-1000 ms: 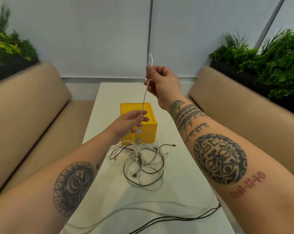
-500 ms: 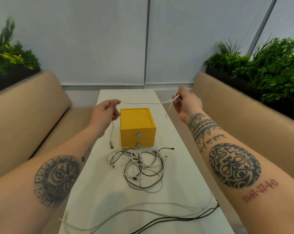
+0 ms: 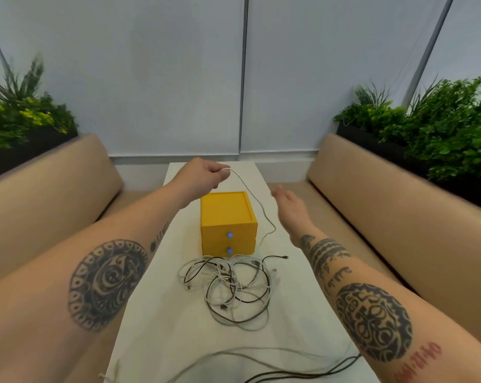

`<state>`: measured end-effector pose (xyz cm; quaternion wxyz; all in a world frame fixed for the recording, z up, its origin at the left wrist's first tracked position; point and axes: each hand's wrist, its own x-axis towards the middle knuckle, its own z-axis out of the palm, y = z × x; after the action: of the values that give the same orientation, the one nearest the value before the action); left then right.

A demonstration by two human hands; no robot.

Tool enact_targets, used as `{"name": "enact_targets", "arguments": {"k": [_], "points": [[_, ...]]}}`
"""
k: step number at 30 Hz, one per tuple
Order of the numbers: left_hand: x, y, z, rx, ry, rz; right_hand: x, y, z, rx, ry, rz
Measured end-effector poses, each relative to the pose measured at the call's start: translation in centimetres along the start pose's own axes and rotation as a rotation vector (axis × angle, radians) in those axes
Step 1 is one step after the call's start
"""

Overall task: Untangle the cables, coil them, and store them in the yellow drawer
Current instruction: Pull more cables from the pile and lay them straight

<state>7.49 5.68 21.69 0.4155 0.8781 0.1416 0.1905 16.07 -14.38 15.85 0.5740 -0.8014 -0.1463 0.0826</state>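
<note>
While one white cable [image 3: 257, 210] has been pulled free of the pile, most work is judged outstanding: tangled cables [image 3: 228, 288] lie on the table [image 3: 156, 313] just in front of the yellow drawer unit [image 3: 227, 222], both drawers shut, nothing coiled. Loose cables [image 3: 261, 363] noted at near edge. Left hand [image 3: 203, 176] is pinched closed on the white cable's end, above/behind unit. Right hand [image 3: 290, 207] is open, holding nothing, beside unit.

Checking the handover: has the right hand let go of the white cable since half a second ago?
Yes. The right hand is open beside the yellow drawer; only the left hand pinches the white cable.
</note>
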Motion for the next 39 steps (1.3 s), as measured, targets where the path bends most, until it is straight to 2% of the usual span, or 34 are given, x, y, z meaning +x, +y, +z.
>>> {"name": "enact_targets", "arguments": {"k": [2,4,8,11,15,19,23,26,34,39], "points": [[0.0,0.4,0.4,0.049,-0.016,0.006,-0.7,-2.3,1.3,0.000,-0.205,-0.156],[-0.2,0.8,0.6,0.073,-0.021,0.012,-0.8,-3.7,2.6,-0.081,-0.306,-0.229],[-1.0,0.4,-0.9,0.108,-0.076,0.054,-0.4,-5.5,2.9,-0.116,-0.231,-0.280],[-1.8,-1.6,-2.8,0.256,-0.136,0.055,0.3,-5.5,1.0,-0.182,-0.185,-0.319],[-2.5,-4.5,-3.8,0.313,-0.145,0.000,1.3,-4.7,-0.8,-0.536,-0.285,-0.392],[-3.5,-6.2,-4.3,0.337,-0.116,-0.049,1.9,-3.2,-1.7,-0.761,-0.275,-0.453],[-3.9,-6.7,-5.0,0.588,-0.037,-0.116,2.4,-1.8,-2.1,-0.888,-0.270,-0.496],[-3.7,-7.9,-5.9,0.693,0.048,-0.179,2.4,-1.1,-2.6,-0.908,-0.245,-0.489],[-3.9,-10.9,-7.2,0.612,0.113,-0.273,2.6,2.1,-4.4,-0.793,-0.198,-0.340],[-3.9,-11.8,-6.6,0.570,0.052,-0.321,2.3,1.9,-4.5,-0.742,-0.231,-0.324]]}}
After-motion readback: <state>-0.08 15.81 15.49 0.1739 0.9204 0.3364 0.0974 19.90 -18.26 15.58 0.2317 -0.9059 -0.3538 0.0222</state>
